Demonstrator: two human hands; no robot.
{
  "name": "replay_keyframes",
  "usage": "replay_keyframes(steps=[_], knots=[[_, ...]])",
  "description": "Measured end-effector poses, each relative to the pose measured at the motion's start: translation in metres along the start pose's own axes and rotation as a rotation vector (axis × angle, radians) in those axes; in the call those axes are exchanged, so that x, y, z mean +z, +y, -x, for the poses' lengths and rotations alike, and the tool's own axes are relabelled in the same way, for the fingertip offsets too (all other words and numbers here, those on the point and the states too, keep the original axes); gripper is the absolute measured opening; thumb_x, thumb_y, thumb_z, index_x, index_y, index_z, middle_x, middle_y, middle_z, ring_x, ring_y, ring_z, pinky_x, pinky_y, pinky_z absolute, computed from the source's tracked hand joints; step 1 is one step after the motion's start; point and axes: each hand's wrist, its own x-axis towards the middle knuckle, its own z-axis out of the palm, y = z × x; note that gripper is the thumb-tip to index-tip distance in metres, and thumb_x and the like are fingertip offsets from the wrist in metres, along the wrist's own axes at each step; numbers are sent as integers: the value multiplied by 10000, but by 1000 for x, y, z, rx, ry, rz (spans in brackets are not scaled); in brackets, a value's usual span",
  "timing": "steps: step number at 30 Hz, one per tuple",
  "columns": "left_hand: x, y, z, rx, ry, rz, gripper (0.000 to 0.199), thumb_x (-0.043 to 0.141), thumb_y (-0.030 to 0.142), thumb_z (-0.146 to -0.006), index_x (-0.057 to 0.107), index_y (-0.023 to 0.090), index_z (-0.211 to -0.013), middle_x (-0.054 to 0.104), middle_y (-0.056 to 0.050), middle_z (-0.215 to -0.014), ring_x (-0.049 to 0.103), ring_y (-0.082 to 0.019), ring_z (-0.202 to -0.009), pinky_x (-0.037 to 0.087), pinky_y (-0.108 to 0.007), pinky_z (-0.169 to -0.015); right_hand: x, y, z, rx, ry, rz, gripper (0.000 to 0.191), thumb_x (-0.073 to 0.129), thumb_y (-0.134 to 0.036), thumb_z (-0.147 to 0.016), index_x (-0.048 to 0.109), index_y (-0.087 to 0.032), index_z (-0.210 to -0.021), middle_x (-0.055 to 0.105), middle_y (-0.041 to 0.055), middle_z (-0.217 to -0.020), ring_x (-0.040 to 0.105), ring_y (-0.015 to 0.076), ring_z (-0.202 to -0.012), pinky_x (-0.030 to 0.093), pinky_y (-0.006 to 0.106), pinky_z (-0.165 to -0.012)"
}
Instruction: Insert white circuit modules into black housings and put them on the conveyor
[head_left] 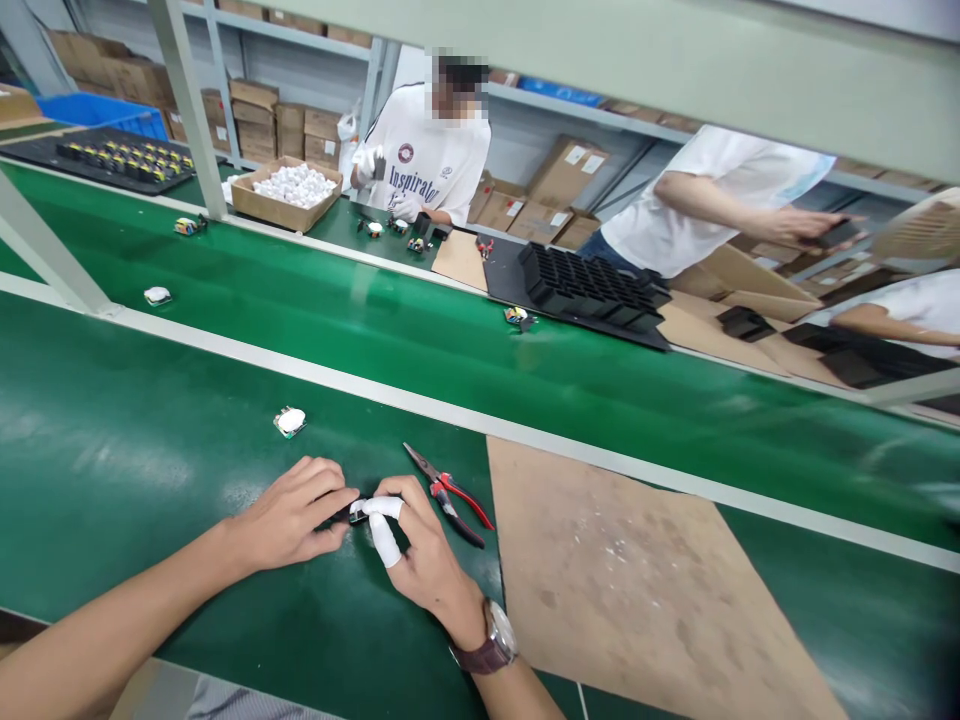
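Between my hands is a small circuit board (357,512) with a white top and a dark part beside it, mostly hidden by fingers. My left hand (296,510) is closed around its left side. Opposite, my right hand (424,550) pinches the board with thumb and forefinger, both in white finger cots. Red-and-black long-nose pliers (448,495) lie on the green bench just beyond my right hand. Farther off to the left, another circuit board (290,422) with a white round top rests on the bench.
A brown cardboard sheet (637,570) lies on the right. Beyond a pale rail (315,372), the green conveyor belt (360,310) carries several small boards. Across it, a co-worker (427,150) works near a box of white pieces (289,190), with black cases (592,285) stacked alongside.
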Motion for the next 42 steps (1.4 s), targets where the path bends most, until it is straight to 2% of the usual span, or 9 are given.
replay_keyframes(steps=[3, 6, 12, 16, 22, 25, 33, 38, 42], knots=[[-1, 3, -2, 34, -28, -43, 261, 610, 123, -988, 609, 137, -1248, 697, -124, -1026, 645, -298, -1062, 515, -414, -850, -1, -3, -1, -19, -43, 166, 150, 492, -130, -1025, 613, -210, -1061, 609, 114, -1139, 579, 256, -1016, 522, 443, -875], [-3, 4, -3, 37, -24, -49, 276, 607, 117, -990, 600, 123, -1266, 701, -126, -1021, 639, -299, -1057, 512, -419, -854, -2, -2, -2, -68, -17, 250, 169, 494, -120, -1017, 626, -199, -1088, 624, 123, -1134, 574, 267, -1008, 506, 453, -858], [-3, 1, -3, -44, -14, 30, 305, 614, 125, -980, 599, 154, -1284, 692, -102, -1025, 644, -276, -1054, 495, -404, -865, -6, 4, 1, -90, 110, 143, 307, 494, -64, -1005, 614, -203, -1251, 641, 96, -1084, 596, 237, -973, 513, 422, -838], [-3, -1, -2, -139, -43, 88, 269, 624, 156, -967, 602, 185, -1234, 698, -88, -1048, 640, -272, -1055, 481, -413, -887, -1, 5, 2, -101, 80, 148, 362, 529, -80, -1001, 613, -218, -1324, 651, 106, -1111, 614, 251, -996, 543, 436, -836], [0, -4, -1, -261, -131, 176, 218, 629, 178, -937, 597, 205, -1151, 708, -65, -1042, 656, -247, -979, 476, -399, -859, 8, 8, 3, -107, -1, 165, 373, 618, -136, -1001, 594, -218, -1364, 643, 148, -1312, 617, 304, -1177, 565, 511, -961], [0, -4, -1, -286, -143, 193, 220, 642, 190, -927, 602, 211, -1142, 711, -61, -1051, 658, -247, -989, 474, -400, -872, 8, 9, 3, -88, -9, 124, 437, 612, -127, -1001, 546, -224, -1422, 652, 139, -1307, 631, 293, -1164, 575, 500, -967], [-1, -4, -2, -303, -171, 196, 214, 638, 190, -929, 600, 217, -1137, 706, -60, -1063, 656, -250, -1005, 469, -407, -881, 3, 9, 2, -34, -71, 40, 336, 608, -168, -1022, 586, -261, -1344, 678, 108, -1248, 666, 276, -1125, 601, 481, -946], [-4, -3, -1, -302, -189, 190, 231, 643, 203, -953, 589, 225, -1176, 714, -62, -1088, 660, -251, -1022, 485, -405, -891, 3, 12, 4, -29, -1, 14, 410, 638, -177, -1015, 523, -247, -1403, 691, 112, -1254, 685, 259, -1137, 611, 455, -964], [-5, -4, 3, -233, -138, 192, 278, 666, 273, -998, 561, 224, -1250, 711, -103, -1232, 675, -259, -1112, 514, -417, -952, 4, 11, 3, -78, 6, 57, 344, 619, -157, -1026, 559, -246, -1353, 703, 109, -1227, 695, 253, -1105, 615, 451, -944]])
